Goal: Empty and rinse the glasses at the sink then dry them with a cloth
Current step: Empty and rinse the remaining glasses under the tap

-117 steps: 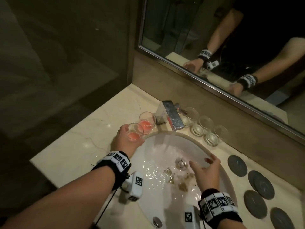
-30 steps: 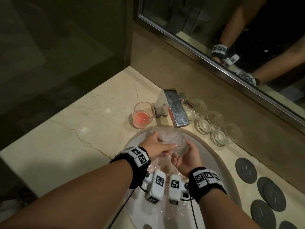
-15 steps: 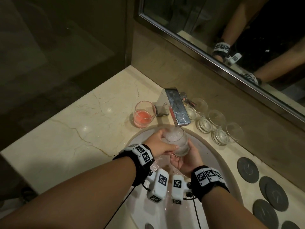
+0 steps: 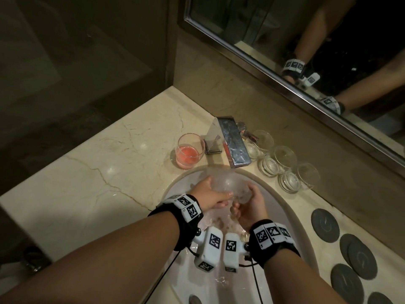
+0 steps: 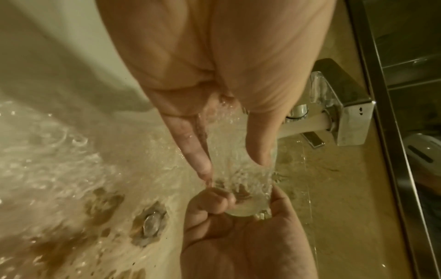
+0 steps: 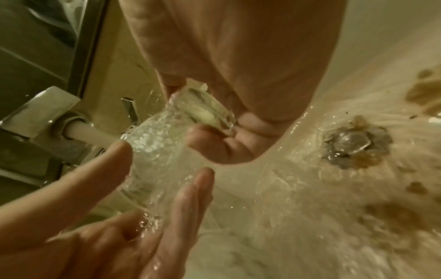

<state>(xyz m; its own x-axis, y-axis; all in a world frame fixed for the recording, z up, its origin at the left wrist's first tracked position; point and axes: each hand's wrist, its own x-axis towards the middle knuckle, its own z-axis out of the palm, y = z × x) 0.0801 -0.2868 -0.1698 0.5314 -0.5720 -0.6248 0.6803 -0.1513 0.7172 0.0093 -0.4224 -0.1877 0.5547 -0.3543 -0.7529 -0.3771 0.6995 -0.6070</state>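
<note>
Both hands hold one clear glass (image 4: 221, 183) under the running tap (image 4: 233, 142), over the white sink (image 4: 291, 218). My left hand (image 4: 217, 193) holds the glass's wall between thumb and fingers (image 5: 200, 162). My right hand (image 4: 243, 200) curls round its thick base (image 6: 207, 111). The glass (image 6: 155, 151) lies tilted, mouth towards the spout, and water streams through and over it. A second glass (image 4: 189, 151) with pink drink stands on the counter left of the tap.
Three clear glasses (image 4: 278, 160) stand in a row right of the tap, near the mirror. Dark round coasters (image 4: 325, 226) lie on the counter at the right. Brown bits lie around the drain (image 6: 353, 143). The marble counter (image 4: 87, 172) stretches to the left.
Since the first frame my left hand brought a pink-drink glass from the counter to the tap and my right hand joined it. In the last half second the glass tipped from upright.
</note>
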